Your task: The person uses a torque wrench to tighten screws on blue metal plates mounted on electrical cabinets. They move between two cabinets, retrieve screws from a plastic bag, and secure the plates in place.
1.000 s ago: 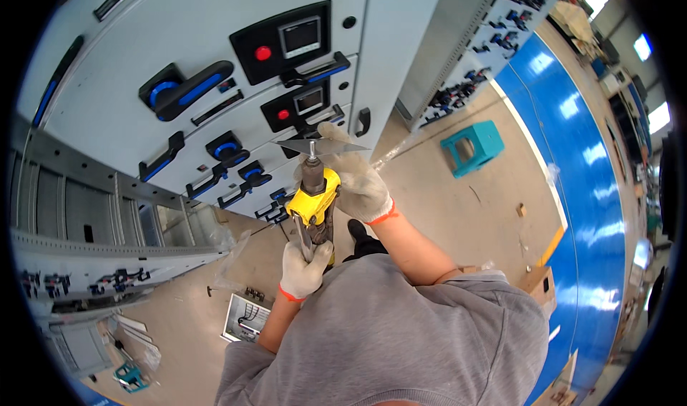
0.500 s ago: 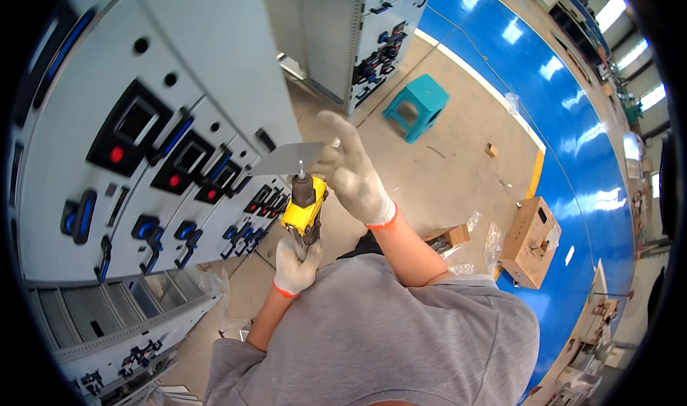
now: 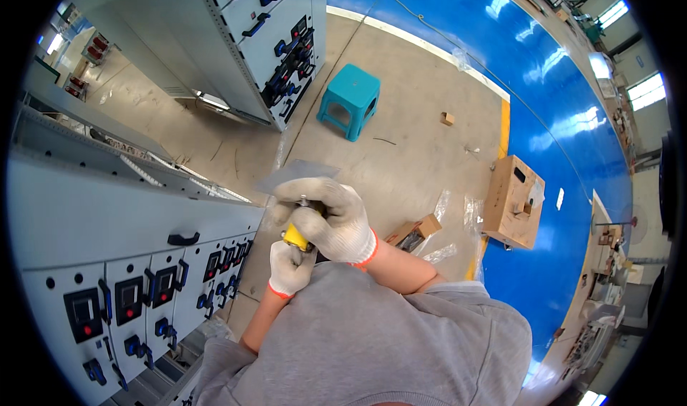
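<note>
A yellow and black cordless drill (image 3: 295, 236) stands between my hands, its nose pointing away from me. My left hand (image 3: 289, 268), in a white knit glove with an orange cuff, is closed round its lower part. My gloved right hand (image 3: 329, 218) is curled about the drill's front end and hides most of it. A small metal tip shows between its fingers. From under those same fingers a thin grey sheet (image 3: 306, 168) sticks out on the far side. How the fingers pinch the sheet is hidden.
Grey switchgear cabinets (image 3: 136, 220) with handles and red buttons line the left; another cabinet (image 3: 265, 62) stands beyond. A teal stool (image 3: 352, 95) is ahead. Cardboard boxes (image 3: 515, 202) and plastic wrap (image 3: 472, 213) lie right, by the blue floor (image 3: 551, 113).
My view has swung right, so the cabinets and stool sit further left. My right hand has curled over the drill's nose from beside it; the sheet stays with that hand.
</note>
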`<state>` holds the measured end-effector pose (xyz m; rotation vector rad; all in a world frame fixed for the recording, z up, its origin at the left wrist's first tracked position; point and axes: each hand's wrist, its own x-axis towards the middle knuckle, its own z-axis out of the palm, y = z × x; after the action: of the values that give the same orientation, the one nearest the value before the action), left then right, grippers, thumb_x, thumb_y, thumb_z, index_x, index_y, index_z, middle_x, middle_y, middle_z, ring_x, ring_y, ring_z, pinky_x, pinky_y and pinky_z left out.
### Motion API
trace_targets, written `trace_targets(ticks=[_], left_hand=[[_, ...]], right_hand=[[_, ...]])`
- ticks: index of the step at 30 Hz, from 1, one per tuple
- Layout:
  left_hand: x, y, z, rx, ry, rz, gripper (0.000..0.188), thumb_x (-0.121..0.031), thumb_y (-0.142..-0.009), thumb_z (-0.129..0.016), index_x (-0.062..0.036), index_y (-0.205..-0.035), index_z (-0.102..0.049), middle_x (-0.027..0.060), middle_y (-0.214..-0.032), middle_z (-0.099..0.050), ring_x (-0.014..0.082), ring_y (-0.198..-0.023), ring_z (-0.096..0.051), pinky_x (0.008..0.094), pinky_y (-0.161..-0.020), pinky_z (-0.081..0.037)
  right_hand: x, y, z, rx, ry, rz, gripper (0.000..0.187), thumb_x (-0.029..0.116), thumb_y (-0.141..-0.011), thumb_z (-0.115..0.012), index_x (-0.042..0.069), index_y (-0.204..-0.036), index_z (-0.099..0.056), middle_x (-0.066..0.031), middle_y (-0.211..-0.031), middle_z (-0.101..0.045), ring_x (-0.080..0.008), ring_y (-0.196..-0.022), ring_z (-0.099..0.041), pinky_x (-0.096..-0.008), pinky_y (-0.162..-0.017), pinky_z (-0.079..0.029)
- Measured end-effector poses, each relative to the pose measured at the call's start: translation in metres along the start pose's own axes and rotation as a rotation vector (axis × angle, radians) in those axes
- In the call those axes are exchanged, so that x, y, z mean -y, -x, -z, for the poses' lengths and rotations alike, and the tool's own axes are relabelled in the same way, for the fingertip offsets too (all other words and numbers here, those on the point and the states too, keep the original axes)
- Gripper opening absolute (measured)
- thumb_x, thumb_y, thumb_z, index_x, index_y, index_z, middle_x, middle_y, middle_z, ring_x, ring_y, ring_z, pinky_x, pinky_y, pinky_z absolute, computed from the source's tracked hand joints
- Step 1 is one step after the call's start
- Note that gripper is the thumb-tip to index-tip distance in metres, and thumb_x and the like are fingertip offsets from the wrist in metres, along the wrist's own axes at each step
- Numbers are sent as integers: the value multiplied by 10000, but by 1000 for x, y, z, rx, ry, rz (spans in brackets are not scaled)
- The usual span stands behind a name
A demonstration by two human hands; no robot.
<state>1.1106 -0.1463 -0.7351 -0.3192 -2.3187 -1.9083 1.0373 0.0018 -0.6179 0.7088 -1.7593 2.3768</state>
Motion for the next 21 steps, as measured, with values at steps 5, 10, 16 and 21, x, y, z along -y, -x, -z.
trace_targets(ticks=[5,10,16,21], left_hand=[[35,-104,-28,125,-43,-61,44,-7,-746,-687,-31,-740,-652,158,-625,-579,385,-571,-608,413,-519,-460],[74,-237,-59,198,0,-181,76,-38,-715,-705,-25,-713,-630,169,-650,-579,396,-578,-604,445,-509,-447],[97,-393,-91,413,-38,-319,233,-140,-690,-738,-52,-597,-544,157,-618,-548,398,-562,-582,460,-507,-445],[98,-491,-130,456,-74,-243,235,-155,-697,-732,-62,-592,-545,139,-614,-558,376,-583,-598,456,-525,-465]], right_hand=[[-47,-65,67,-100,-105,7,351,-19,-891,-467,-34,-1203,-625,-176,-920,-721,-196,-792,-700,-326,-682,-596],[-78,-152,129,-180,-58,62,329,258,-1059,-515,-40,-1135,-632,-180,-830,-695,-218,-709,-693,-334,-617,-590],[-111,-259,217,-381,53,359,271,164,-1019,-398,-10,-1095,-591,-172,-689,-640,-250,-522,-586,-381,-471,-509],[-127,-342,295,-372,46,365,276,171,-1012,-324,34,-1108,-543,-178,-569,-573,-263,-452,-500,-396,-438,-465]])
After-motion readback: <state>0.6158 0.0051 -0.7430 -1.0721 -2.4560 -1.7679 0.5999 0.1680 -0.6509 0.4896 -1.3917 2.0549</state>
